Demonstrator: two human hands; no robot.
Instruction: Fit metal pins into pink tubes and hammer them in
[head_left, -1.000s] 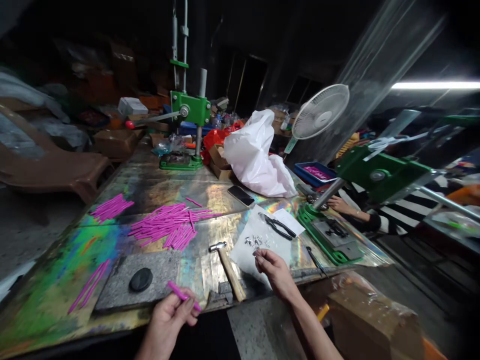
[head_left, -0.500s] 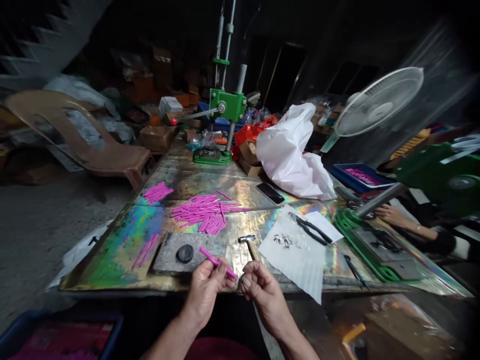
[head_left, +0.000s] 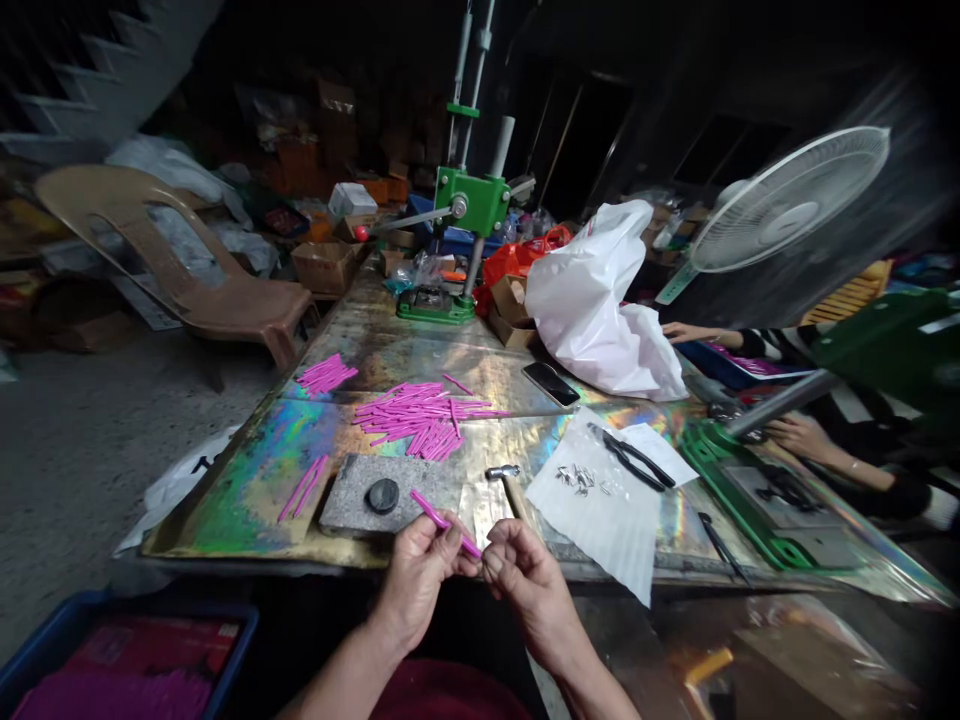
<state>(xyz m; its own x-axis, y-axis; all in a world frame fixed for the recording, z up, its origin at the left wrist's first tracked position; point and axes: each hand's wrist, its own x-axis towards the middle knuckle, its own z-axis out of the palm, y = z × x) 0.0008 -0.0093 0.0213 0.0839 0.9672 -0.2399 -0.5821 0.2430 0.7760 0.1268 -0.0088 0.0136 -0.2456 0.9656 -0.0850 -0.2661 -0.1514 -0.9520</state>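
Note:
Between thumb and fingers, my left hand [head_left: 424, 565] grips a thin magenta stick [head_left: 425, 507], tilted down to the right. At its lower end, my right hand [head_left: 521, 570] is pinched closed; anything inside those fingertips is hidden or too small to name. Just behind my hands lies a grey stone block [head_left: 341, 500] bearing a black round disc [head_left: 382, 495]. A small hammer [head_left: 503, 472] rests to its right. Farther back is a pile of magenta sticks [head_left: 412, 412]. Small silvery metal pieces [head_left: 581, 478] and black-handled pliers [head_left: 634, 458] lie on a white sheet [head_left: 619, 545].
A green hand press [head_left: 469, 205] stands at the back; another green press base [head_left: 750, 510] is on the right, near a co-worker's hand [head_left: 799, 435]. A white bag [head_left: 600, 310], a phone [head_left: 551, 383] and black tweezers-like tool [head_left: 720, 545] lie on the table. A fan [head_left: 787, 210] stands beyond.
The view has turned slightly left, so the scene sits farther right. My hands keep nearly the same pose at the magenta stick. A co-worker's other hand now shows by the blue tray.

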